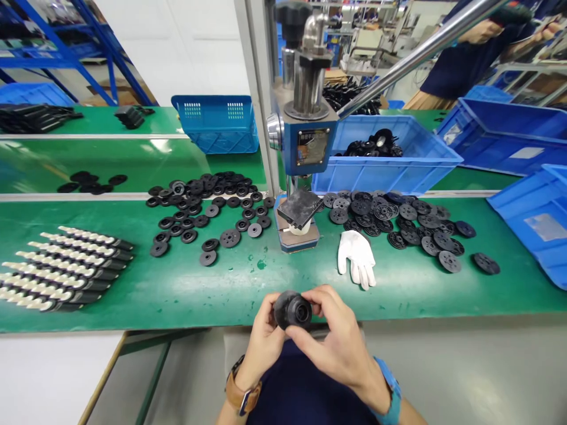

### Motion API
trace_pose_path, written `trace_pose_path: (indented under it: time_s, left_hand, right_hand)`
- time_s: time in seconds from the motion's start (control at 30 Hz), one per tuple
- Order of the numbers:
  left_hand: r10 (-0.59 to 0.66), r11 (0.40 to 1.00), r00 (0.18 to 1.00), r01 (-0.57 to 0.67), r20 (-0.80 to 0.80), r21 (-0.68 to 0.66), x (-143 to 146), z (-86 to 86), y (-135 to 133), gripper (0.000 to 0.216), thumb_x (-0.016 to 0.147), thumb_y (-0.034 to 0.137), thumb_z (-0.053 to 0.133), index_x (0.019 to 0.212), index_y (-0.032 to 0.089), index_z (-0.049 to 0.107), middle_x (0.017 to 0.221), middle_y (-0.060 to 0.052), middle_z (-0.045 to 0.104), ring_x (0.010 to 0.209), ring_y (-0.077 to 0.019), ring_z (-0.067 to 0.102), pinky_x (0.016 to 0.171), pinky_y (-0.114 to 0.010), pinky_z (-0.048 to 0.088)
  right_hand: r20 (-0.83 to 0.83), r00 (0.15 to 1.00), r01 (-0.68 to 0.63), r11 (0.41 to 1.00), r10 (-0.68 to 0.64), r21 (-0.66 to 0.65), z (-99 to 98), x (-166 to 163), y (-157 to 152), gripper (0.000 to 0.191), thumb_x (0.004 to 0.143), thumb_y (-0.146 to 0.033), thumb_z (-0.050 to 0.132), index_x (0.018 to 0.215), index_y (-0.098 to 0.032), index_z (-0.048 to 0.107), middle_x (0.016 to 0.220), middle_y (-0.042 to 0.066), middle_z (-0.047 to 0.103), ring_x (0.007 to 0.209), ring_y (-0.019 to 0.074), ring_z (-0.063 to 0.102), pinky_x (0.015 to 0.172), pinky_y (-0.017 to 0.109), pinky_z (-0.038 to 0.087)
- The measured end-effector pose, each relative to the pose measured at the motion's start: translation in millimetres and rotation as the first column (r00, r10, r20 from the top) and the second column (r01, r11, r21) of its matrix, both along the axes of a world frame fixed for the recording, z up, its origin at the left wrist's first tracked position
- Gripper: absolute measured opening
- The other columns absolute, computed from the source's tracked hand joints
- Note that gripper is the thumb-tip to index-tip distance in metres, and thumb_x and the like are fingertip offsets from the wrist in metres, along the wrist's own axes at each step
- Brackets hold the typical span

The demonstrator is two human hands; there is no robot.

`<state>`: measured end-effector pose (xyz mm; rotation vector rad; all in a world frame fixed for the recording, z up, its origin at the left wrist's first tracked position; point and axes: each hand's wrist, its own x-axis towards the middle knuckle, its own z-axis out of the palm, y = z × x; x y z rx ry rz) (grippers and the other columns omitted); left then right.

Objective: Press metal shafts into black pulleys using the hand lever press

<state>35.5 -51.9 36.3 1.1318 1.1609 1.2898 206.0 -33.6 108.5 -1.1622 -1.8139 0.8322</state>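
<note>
Black and matte, the round cap [293, 310] sits between both hands just short of the near edge of the green bench [248, 283], straight in front of the hand press [305, 141]. It looks like moulded plastic or rubber, dome-shaped, with a hollow facing the camera. The left hand [262, 342] pinches its left side with thumb and fingertips; the right hand [330, 339] closes thumb and forefinger on its right rim, so both hands have a narrow grip on the one part. My reading is that the piece is being fitted or checked by hand before pressing; the next move would call for keeping it square and carrying it forward onto the press base [297, 236], under the dark plate there.

Right of the press base lies a white fabric glove [357, 258], limp and palm down. Beyond it, also right of the press, flat ribbed black discs [398, 221] overlap in a loose heap. Left of the press, smaller black washers [204, 206] with raised hubs are scattered. Far left of the press, cream-and-black sticks [66, 265] lie in neat slanted rows. Behind the press to its right stands a blue plastic bin [398, 159] with more black parts, and the polished steel lever [416, 56] slants up from the press, where another person's arm is visible.
</note>
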Motion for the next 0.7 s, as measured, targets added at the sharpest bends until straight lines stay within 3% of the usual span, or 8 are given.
trace_pose_path:
  time_s: [0.3,0.53,0.7]
  left_hand:
    - [0.035,0.999,0.992,-0.03,-0.123,0.037,4.7,-4.4,-5.3,0.028,0.08,0.018,0.067,0.107,0.022,0.062,0.096,-0.001,0.069,0.085,-0.0195,0.067,0.077,-0.03,0.055]
    - [0.076,0.995,0.976,-0.061,-0.203,0.08,6.0,0.5,-7.4,0.026,0.082,0.031,0.07,0.104,0.021,0.063,0.093,-0.003,0.071,0.08,-0.0207,0.068,0.072,-0.031,0.056]
    - [0.182,0.98,0.964,-0.162,-0.194,0.117,10.5,1.2,-8.6,0.029,0.082,0.041,0.075,0.102,0.021,0.066,0.095,-0.004,0.074,0.081,-0.0231,0.071,0.073,-0.034,0.058]
  right_hand:
    - [0.125,0.992,-0.024,0.997,0.015,0.068,0.0,-9.4,-6.5,0.043,0.082,-0.018,0.079,0.118,-0.02,0.055,0.102,0.006,0.063,0.09,0.0229,0.064,0.077,0.036,0.056]
    - [0.203,0.979,-0.044,0.994,0.023,0.101,2.8,-7.7,-11.9,0.039,0.086,-0.023,0.076,0.119,-0.019,0.055,0.099,0.006,0.064,0.087,0.0238,0.064,0.073,0.037,0.057]
    - [0.218,0.973,0.036,0.982,-0.076,0.185,3.9,-13.3,-16.3,0.032,0.091,-0.03,0.073,0.114,-0.018,0.055,0.096,0.008,0.064,0.085,0.025,0.065,0.071,0.038,0.058]
